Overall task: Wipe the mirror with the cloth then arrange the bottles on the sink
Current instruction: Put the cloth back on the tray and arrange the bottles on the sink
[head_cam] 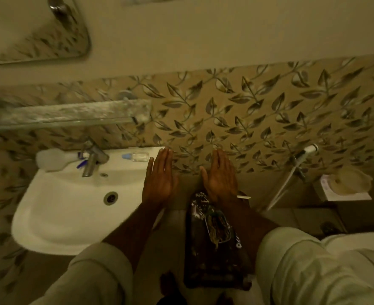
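Now both hands hover flat and empty, left hand and right hand; no cloth visible, and a careless reach could topple the small bottle at the sink rim.

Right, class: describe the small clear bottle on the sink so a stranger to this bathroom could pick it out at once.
Find the white sink under the leaf-patterned wall tiles, then the chrome tap on its back ledge. Right of the tap, the small clear bottle lies on its side. Its see-through body and pale blue cap distinguish it from the larger white bottle lying left of the tap.
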